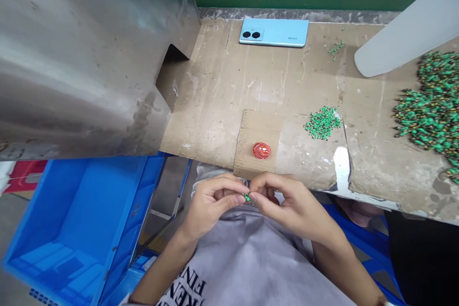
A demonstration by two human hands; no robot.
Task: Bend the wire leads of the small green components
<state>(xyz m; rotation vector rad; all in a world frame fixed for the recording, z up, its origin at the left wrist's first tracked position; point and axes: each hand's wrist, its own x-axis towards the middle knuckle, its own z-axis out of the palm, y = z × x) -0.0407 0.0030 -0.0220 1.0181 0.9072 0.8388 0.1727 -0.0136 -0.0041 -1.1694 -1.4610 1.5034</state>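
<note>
At the table's front edge, my left hand [215, 201] and my right hand [283, 198] meet fingertip to fingertip. Between them is a small green piece with a darker end [247, 197], pinched by thumb and finger of each hand and partly covered by them. Just beyond lies a small round red dish [261, 150], shiny inside, on a tan cardboard piece [253, 126]. To the right of the dish is a little heap of tiny green parts with dark ends [322, 123].
A light blue phone [274, 33] lies at the back of the worktable [218, 86]. A large pile of green and dark pieces [432, 105] and a white slanted tube [405, 28] stand right. A metal housing [89, 57] is left, above a blue crate [82, 220].
</note>
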